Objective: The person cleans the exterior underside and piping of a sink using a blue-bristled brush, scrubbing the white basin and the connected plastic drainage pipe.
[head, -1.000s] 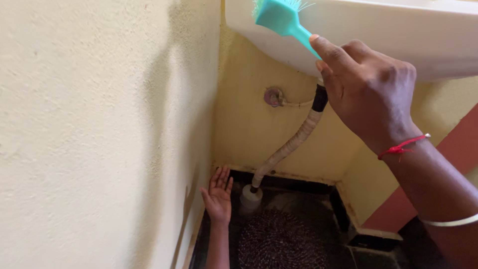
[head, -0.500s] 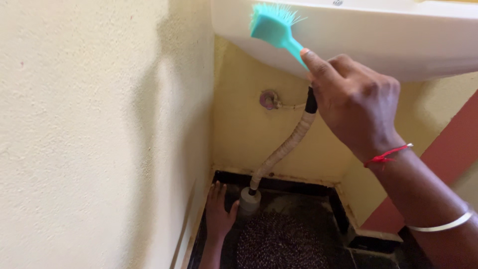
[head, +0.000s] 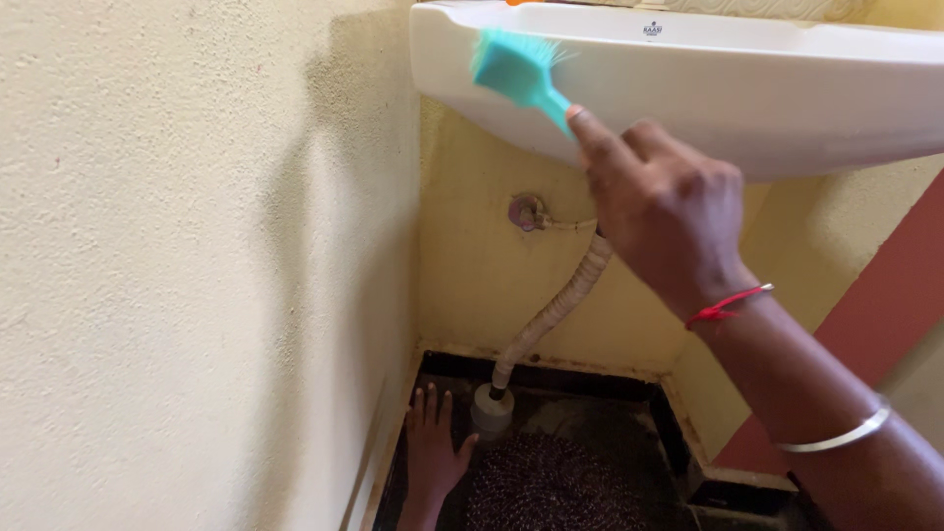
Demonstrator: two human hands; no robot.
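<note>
One raised right hand grips the teal brush against the white basin

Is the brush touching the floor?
No, the right hand holds the teal brush up against the white sink.

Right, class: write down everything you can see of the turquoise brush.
The brush is turquoise plastic by the look of it, with a flat, roughly rectangular head and a slim handle. Pale bristles fan from the head's upper right side, slightly blurred. It tilts, head up-left, handle running down-right into the right hand, whose forefinger lies along the handle. The head is against the outer front of the white sink, near its left end.
</note>
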